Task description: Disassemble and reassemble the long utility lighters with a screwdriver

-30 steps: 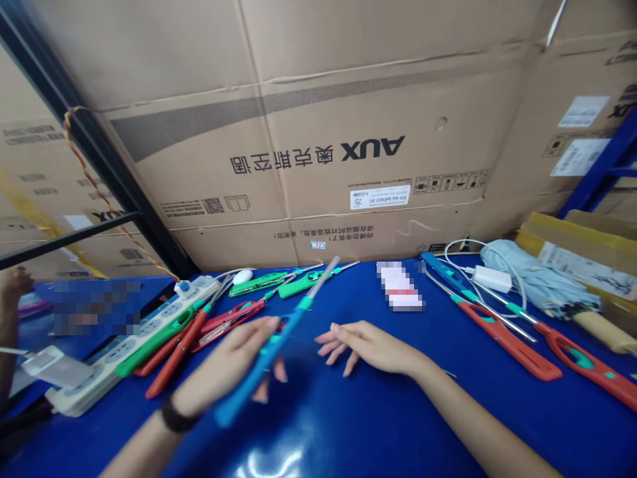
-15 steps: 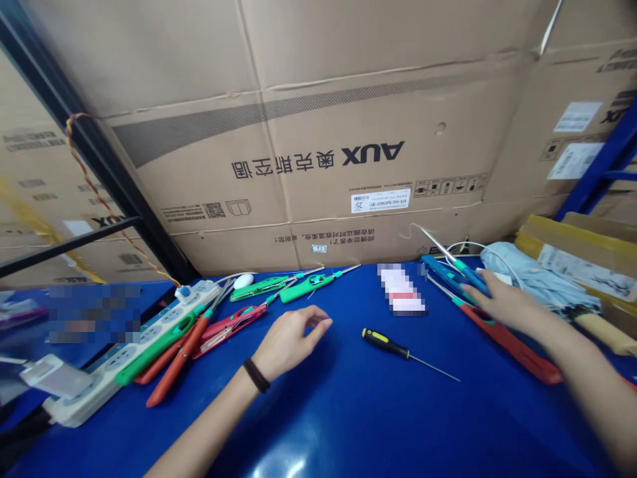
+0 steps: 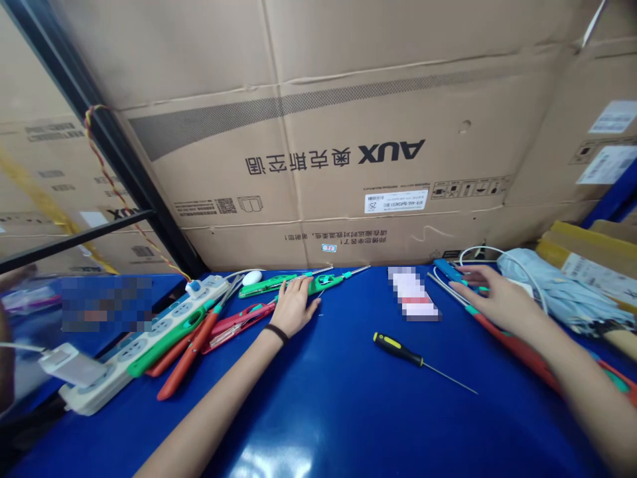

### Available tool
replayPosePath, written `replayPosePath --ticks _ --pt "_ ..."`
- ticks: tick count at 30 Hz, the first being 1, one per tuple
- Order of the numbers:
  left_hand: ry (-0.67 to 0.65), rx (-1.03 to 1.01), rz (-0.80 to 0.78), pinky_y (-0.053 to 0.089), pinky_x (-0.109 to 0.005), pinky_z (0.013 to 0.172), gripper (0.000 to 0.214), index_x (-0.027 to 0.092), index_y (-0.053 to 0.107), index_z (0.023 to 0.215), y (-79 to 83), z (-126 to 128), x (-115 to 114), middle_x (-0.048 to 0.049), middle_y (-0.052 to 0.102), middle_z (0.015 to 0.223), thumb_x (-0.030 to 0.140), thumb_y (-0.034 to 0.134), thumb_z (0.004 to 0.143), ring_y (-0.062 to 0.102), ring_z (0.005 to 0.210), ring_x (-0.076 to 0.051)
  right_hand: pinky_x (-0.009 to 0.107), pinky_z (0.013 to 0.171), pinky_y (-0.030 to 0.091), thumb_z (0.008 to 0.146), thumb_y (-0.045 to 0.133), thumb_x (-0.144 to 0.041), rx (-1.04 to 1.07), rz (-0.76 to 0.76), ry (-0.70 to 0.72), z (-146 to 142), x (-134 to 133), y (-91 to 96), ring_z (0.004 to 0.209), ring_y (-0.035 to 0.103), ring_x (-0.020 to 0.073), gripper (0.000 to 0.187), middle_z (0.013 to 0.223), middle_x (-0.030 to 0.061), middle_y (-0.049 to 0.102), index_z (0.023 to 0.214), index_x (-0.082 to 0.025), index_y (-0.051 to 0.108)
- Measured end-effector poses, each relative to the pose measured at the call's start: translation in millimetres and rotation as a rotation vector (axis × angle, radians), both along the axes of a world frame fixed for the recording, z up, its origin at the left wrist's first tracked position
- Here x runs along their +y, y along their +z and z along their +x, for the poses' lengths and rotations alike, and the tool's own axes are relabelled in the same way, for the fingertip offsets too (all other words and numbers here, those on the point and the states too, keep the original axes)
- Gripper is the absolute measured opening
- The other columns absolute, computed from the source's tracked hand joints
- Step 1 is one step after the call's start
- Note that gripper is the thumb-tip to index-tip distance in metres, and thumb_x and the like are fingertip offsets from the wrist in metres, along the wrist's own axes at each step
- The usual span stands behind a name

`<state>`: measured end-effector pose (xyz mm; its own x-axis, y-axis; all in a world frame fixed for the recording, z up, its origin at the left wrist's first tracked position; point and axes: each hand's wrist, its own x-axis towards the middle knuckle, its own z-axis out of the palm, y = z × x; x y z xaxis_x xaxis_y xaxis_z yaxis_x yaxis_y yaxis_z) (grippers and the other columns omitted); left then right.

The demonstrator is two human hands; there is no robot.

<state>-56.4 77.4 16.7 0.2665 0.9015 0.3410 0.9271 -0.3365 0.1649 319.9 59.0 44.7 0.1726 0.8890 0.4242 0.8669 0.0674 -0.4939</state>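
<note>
My left hand (image 3: 294,304), with a dark band at the wrist, reaches over the handle of a green gas lighter (image 3: 326,284). Its fingers lie across that handle, partly hiding it, and the thumb stands apart. Another green lighter (image 3: 261,286) and a red lighter (image 3: 239,325) lie beside it. On the right, my right hand (image 3: 497,300) hovers with spread fingers by a blue lighter (image 3: 448,270), whose rear part it hides. Under that hand and forearm lies a red lighter (image 3: 522,352). A black-and-yellow screwdriver (image 3: 398,348) rests between my hands.
A white power strip (image 3: 164,325) with a plugged-in charger (image 3: 72,365) runs along the left, with green and red lighters on it. Behind stands a big cardboard box (image 3: 328,119). A folded light-blue umbrella (image 3: 562,285) and a yellow-edged carton (image 3: 597,259) are at right.
My left hand has moved forward onto the green lighter. My right hand has lowered and loosened from the blue lighter, whose raised metal tip is no longer up. The view has shifted slightly.
</note>
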Motion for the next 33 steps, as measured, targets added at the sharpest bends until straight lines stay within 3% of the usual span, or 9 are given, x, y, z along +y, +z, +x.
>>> replayPosePath --ticks 3,8,11,15,21,27,33 --pt "0.006 0.047 -0.027 0.017 -0.06 0.104 0.062 0.008 0.039 0.129 -2.9 14 20 -0.0223 0.053 0.124 0.045 0.057 0.082 0.044 0.12 -0.036 0.042 0.083 0.05 0.076 0.057 -0.038 0.146 -0.023 0.219 -53 -2 6.3 0.093 0.065 0.0267 0.034 0.1 0.0124 0.068 0.104 -0.018 0.058" --pt "-0.01 0.13 -0.014 0.012 -0.063 0.102 0.052 0.009 0.046 0.123 -3.8 40 48 -0.021 0.057 0.114 0.047 0.048 0.088 0.05 0.111 -0.035 0.033 0.077 0.051 0.086 0.048 -0.033 0.233 0.09 0.425 -115 -11 -1.9 0.083 0.065 0.0195 0.022 0.093 0.0057 0.069 0.099 -0.022 0.061" --pt "-0.057 0.197 -0.013 0.014 -0.059 0.103 0.039 0.012 0.055 0.105 -2.5 47 62 -0.0169 0.06 0.107 0.047 0.047 0.089 0.053 0.105 -0.032 0.028 0.066 0.049 0.089 0.045 -0.029 0.072 0.222 0.579 -122 -17 -14.1 0.067 0.061 0.0154 0.022 0.089 0.003 0.069 0.098 -0.023 0.064" --pt "-0.13 0.271 -0.037 0.027 -0.051 0.095 0.032 0.012 0.055 0.097 -2.0 45 67 -0.0154 0.062 0.101 0.042 0.044 0.091 0.055 0.099 -0.03 0.025 0.057 0.046 0.09 0.045 -0.029 0.023 0.2 0.539 -113 -23 -19.9 0.055 0.056 0.0121 0.023 0.082 0.0011 0.068 0.101 -0.022 0.064" --pt "-0.241 0.347 -0.056 0.032 -0.045 0.087 0.029 0.014 0.051 0.099 -1.7 40 41 -0.0125 0.062 0.095 0.039 0.037 0.094 0.056 0.091 -0.028 0.027 0.064 0.046 0.083 0.057 -0.043 -0.078 -0.097 0.668 -108 -26 -10.2 0.074 0.061 0.0174 0.021 0.082 0.0007 0.066 0.09 -0.025 0.063" --pt "-0.208 0.32 -0.068 0.042 -0.038 0.076 0.026 0.013 0.049 0.098 -2.6 40 2 -0.0121 0.059 0.095 0.035 0.034 0.095 0.056 0.089 -0.027 0.027 0.065 0.043 0.09 0.046 -0.038 -0.063 -0.141 0.682 -114 -30 -8.8 0.072 0.06 0.0157 0.022 0.083 0.0009 0.066 0.087 -0.024 0.063" --pt "-0.192 0.289 -0.095 0.046 -0.037 0.076 0.025 0.015 0.049 0.092 -5.1 51 -42 -0.0101 0.057 0.092 0.034 0.034 0.095 0.055 0.086 -0.025 0.024 0.058 0.039 0.077 0.063 -0.047 -0.064 -0.295 0.693 -113 -34 -4.7 0.068 0.058 0.0151 0.024 0.075 -0.0012 0.063 0.079 -0.023 0.061"
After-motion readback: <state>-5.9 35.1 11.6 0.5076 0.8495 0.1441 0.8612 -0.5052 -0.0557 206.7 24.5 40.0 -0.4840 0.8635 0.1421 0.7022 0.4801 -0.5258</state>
